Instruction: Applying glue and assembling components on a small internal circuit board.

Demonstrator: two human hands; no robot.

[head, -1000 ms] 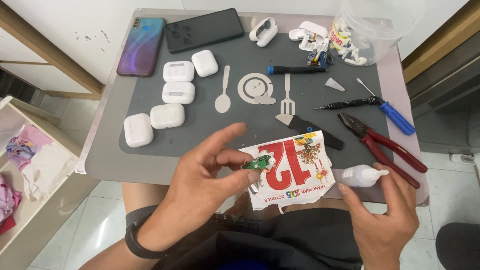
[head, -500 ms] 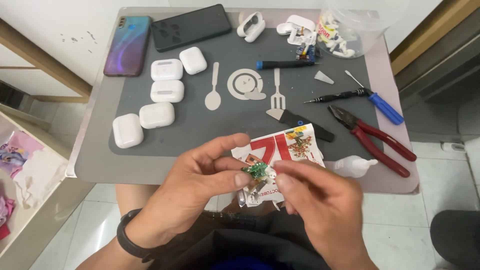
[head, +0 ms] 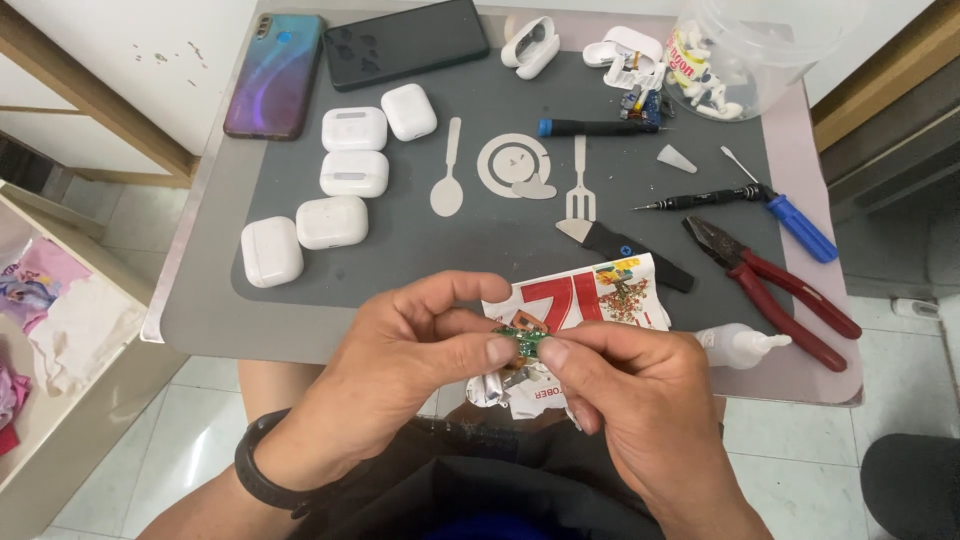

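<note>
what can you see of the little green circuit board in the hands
The small green circuit board is a thin, flat piece with tiny components on its face, too small to make out. It is held up off the table, pinched between the fingertips of the left hand and the right hand. Fingers cover both its ends. Behind it lies a torn red and white paper sheet.

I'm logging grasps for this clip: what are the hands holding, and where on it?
A small green circuit board, pinched at its opposite ends: left hand on the left end, right hand on the right.
</note>
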